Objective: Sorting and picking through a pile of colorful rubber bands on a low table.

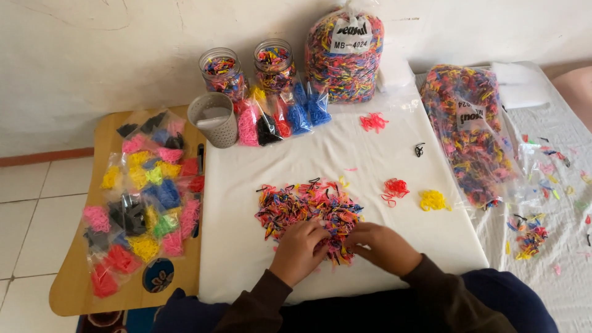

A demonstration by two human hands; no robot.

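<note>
Bands under our left hand and right hand; both grips curled into pile, pinch unclear. Red clump beyond right hand.

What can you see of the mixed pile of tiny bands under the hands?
The pile is a loose, flat heap of tiny elastic loops, rubbery-looking, in pink, orange, yellow, blue and black, all mixed. It lies on the white cloth near its front edge, roughly oval, with a few strays at its rim. The left hand and right hand rest on its near side, fingers in the loops. Small red and yellow clumps lie apart to its right.
</note>
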